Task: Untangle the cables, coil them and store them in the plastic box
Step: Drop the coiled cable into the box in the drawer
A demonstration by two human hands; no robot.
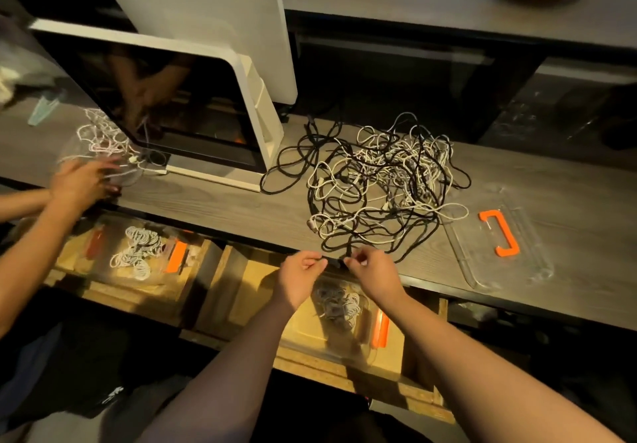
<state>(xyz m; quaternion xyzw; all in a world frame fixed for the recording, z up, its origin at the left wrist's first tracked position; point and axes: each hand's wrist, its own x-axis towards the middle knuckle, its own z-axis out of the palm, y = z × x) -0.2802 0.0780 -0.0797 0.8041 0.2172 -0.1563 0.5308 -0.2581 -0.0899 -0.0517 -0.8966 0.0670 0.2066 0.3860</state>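
Head view: both hands (339, 272) hold a pinching grip on a black cable (336, 262) beside the tangle (379, 180), lid (499, 236) and monitor (165, 98).

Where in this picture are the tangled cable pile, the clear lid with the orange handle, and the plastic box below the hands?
Tangled cable pile (379, 180), head view, middle of the heap.
Clear lid (482, 263), head view, bare clear panel.
Plastic box (380, 329), head view, orange latch.

Bare counter (213, 201) between monitor (165, 98) and cable tangle (382, 180); lid (499, 236) perhaps blocks the right.
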